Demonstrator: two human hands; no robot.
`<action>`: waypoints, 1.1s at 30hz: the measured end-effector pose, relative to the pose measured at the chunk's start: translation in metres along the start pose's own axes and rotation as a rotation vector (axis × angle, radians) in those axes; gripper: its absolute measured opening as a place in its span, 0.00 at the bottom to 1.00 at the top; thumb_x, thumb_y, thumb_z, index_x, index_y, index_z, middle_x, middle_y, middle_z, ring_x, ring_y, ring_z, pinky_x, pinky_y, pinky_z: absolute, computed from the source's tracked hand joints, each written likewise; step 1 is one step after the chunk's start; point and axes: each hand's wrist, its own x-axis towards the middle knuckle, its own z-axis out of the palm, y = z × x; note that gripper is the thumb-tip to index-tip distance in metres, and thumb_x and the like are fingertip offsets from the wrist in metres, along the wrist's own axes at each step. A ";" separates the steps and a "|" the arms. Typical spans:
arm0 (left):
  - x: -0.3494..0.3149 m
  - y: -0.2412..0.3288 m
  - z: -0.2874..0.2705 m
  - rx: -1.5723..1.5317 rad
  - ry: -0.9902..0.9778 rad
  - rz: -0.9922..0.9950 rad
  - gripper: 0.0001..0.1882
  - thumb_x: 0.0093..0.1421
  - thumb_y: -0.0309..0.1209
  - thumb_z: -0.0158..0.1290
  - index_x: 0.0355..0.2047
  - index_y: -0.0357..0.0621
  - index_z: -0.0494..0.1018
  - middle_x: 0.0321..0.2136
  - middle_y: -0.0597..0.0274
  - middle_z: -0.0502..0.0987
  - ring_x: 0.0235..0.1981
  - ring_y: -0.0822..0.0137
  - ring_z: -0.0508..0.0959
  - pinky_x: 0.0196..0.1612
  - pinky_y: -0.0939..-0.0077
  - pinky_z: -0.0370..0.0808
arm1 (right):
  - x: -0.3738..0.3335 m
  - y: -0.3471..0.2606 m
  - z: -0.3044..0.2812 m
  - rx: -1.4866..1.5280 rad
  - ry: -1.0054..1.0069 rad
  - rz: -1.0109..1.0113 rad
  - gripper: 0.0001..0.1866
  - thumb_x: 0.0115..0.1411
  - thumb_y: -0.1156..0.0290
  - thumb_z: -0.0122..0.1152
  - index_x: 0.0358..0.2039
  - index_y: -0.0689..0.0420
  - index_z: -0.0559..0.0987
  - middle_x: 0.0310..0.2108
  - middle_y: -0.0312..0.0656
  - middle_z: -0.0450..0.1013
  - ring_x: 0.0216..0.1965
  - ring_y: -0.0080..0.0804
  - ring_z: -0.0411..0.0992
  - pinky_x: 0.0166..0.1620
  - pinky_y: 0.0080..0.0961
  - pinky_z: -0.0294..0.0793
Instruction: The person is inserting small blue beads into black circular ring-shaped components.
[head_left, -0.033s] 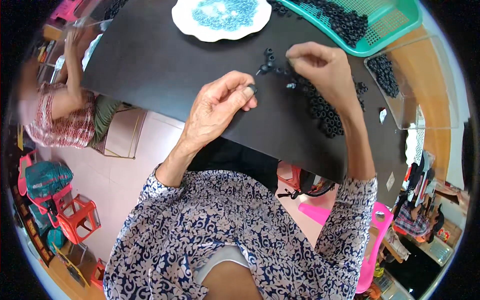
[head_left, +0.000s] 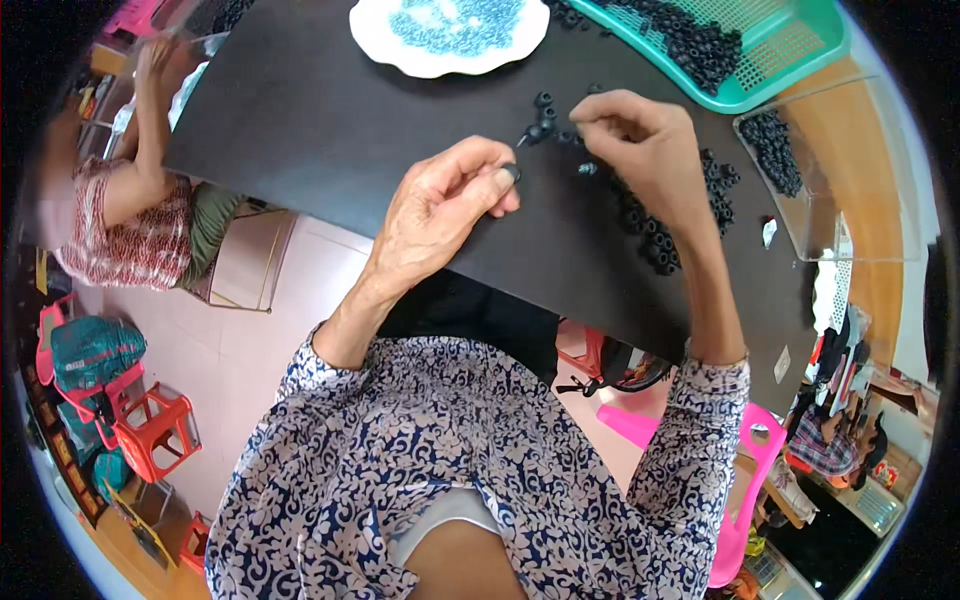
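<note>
My left hand [head_left: 440,205] is closed, with a small black ring-shaped part [head_left: 513,172] pinched between thumb and fingertips. Across from it, my right hand [head_left: 645,140] hovers above the table with thumb and forefinger pressed together; what they hold, if anything, cannot be made out. Between the hands lie a few loose black parts [head_left: 545,112], and a thin silvery tip [head_left: 523,139] sticks out beside them. A small shiny bluish piece [head_left: 587,169] rests close by. Under and beside my right wrist spreads a pile of black ring-like parts [head_left: 722,190], partly hidden.
A white scalloped plate [head_left: 440,68] with many bluish clear pieces stands at the far side. Far right are a green basket [head_left: 800,72] and a clear bin [head_left: 850,225], both holding black parts. Another person [head_left: 125,215] sits at the left. Stools [head_left: 160,430] stand on the floor.
My right hand has shifted slightly nearer, and a black part beyond its fingers now shows. The left hand keeps its pinch on the ring-shaped part. The whole view has moved a little.
</note>
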 end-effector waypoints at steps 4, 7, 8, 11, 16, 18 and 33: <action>-0.002 0.003 0.001 0.044 -0.022 0.002 0.09 0.64 0.28 0.50 0.39 0.33 0.72 0.26 0.65 0.76 0.29 0.76 0.73 0.37 0.82 0.72 | -0.010 0.009 0.022 -0.226 0.080 -0.281 0.06 0.50 0.82 0.61 0.31 0.62 0.78 0.25 0.37 0.72 0.27 0.20 0.71 0.32 0.16 0.71; -0.003 0.001 0.001 0.027 -0.016 0.002 0.09 0.64 0.28 0.50 0.40 0.34 0.72 0.26 0.65 0.76 0.30 0.76 0.73 0.37 0.82 0.72 | -0.009 0.011 0.022 -0.361 0.102 -0.399 0.08 0.49 0.83 0.61 0.32 0.61 0.79 0.28 0.39 0.73 0.28 0.26 0.73 0.32 0.19 0.72; -0.003 0.001 0.000 0.017 -0.019 0.008 0.09 0.64 0.28 0.50 0.40 0.34 0.73 0.26 0.65 0.76 0.30 0.76 0.73 0.37 0.82 0.72 | -0.010 0.008 0.020 -0.248 0.086 -0.345 0.08 0.50 0.83 0.62 0.32 0.61 0.79 0.28 0.38 0.74 0.28 0.23 0.72 0.32 0.18 0.71; -0.004 -0.002 -0.002 0.011 -0.033 0.020 0.09 0.64 0.28 0.50 0.40 0.34 0.73 0.27 0.65 0.76 0.30 0.77 0.73 0.37 0.82 0.72 | -0.014 0.006 0.011 -0.026 0.143 -0.221 0.06 0.53 0.82 0.62 0.33 0.63 0.79 0.28 0.32 0.74 0.29 0.15 0.70 0.33 0.14 0.69; -0.007 -0.002 -0.002 -0.047 -0.007 0.042 0.09 0.65 0.28 0.50 0.40 0.35 0.73 0.27 0.65 0.76 0.30 0.77 0.74 0.37 0.82 0.72 | -0.038 -0.008 -0.011 0.170 0.090 0.021 0.05 0.59 0.79 0.59 0.36 0.63 0.79 0.29 0.28 0.73 0.29 0.11 0.66 0.32 0.09 0.65; -0.006 -0.001 -0.005 -0.039 -0.010 0.039 0.08 0.65 0.28 0.50 0.39 0.35 0.73 0.27 0.65 0.76 0.30 0.77 0.74 0.37 0.82 0.72 | -0.060 -0.025 -0.014 0.079 -0.008 0.124 0.06 0.57 0.80 0.60 0.37 0.63 0.79 0.30 0.29 0.73 0.30 0.12 0.67 0.33 0.09 0.65; -0.005 -0.001 0.000 0.040 -0.001 0.048 0.09 0.65 0.28 0.48 0.38 0.34 0.73 0.27 0.63 0.77 0.30 0.77 0.74 0.38 0.82 0.73 | -0.108 -0.040 0.022 -0.217 0.050 0.262 0.14 0.48 0.76 0.69 0.36 0.62 0.77 0.21 0.38 0.70 0.21 0.23 0.68 0.26 0.19 0.70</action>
